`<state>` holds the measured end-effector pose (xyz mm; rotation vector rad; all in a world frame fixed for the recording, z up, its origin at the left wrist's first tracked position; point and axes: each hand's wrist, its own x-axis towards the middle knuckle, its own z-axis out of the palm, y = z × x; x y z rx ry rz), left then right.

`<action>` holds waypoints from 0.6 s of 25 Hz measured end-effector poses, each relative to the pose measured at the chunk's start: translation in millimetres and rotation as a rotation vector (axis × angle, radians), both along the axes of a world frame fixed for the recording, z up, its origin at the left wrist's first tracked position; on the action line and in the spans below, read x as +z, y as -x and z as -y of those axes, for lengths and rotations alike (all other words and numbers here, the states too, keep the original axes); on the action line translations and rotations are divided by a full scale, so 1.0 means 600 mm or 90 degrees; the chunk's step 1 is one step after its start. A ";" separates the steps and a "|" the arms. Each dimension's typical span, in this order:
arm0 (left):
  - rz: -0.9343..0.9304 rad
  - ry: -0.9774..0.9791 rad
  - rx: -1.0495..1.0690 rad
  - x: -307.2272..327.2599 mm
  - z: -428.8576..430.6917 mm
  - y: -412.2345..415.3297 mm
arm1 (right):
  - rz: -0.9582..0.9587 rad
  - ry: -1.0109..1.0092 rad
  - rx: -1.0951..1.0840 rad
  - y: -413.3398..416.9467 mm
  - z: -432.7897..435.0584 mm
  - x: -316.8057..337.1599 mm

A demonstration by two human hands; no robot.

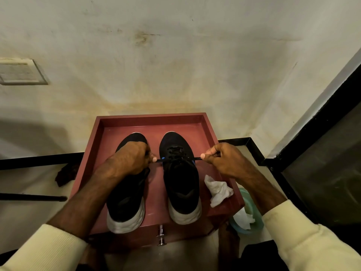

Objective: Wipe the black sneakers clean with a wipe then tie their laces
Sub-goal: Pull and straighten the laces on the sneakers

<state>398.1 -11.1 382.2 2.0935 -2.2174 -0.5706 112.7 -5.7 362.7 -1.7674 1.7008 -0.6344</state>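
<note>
Working over red tray [152,119]: both black sneakers lying inside it, toes pointing at tray's far rim, white heels sitting at tray's near edge.

Pinching one end of black lace [195,158] with left hand [130,159], thumb and curled fingers clamped on it, above tray's left half and covering forefoot of left sneaker [125,202].

Pinching other end with right hand [224,159], thumb pressed against bent forefinger, other fingers folded in, hovering over tray's right rim.

Pulling lace taut in a straight line across tongue of right sneaker [181,182], sitting in tray's right half. Showing blue accents by the eyelets where lace is crossing.

Hiding left sneaker's laces under left hand; cannot tell whether tied.

Seeing crumpled white wipe [217,190] lying on tray floor near the near-right corner, just beside right sneaker's heel, apart from both hands.

Seeing green tub [256,222] with white tissue in it just outside tray's near-right corner, lower down.

Seeing metal knob [161,235] sticking out below middle of tray's near edge.

Seeing dark rag [65,174] lying just off tray's left side.

Wearing cream sleeves [302,231], cuffs ending short of tray's near side.
</note>
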 end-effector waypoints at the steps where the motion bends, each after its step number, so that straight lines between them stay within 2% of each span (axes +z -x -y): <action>1: 0.016 0.000 -0.003 0.000 0.000 0.004 | -0.013 0.002 -0.001 -0.001 -0.001 0.000; 5: -0.027 0.029 -0.030 -0.004 -0.005 0.004 | -0.030 0.002 0.002 -0.004 -0.002 0.001; 8: -0.140 0.086 -0.059 0.008 -0.020 -0.017 | 0.078 -0.030 -0.009 0.000 -0.002 0.009; 10: -0.195 0.158 -0.011 0.024 -0.024 -0.041 | 0.136 -0.021 -0.032 -0.005 -0.005 0.019; 13: -0.192 0.240 0.080 0.048 -0.026 -0.081 | 0.126 0.073 -0.089 -0.022 -0.009 0.037; 15: -0.161 0.246 0.103 0.049 -0.032 -0.099 | 0.096 0.123 -0.063 -0.039 -0.011 0.045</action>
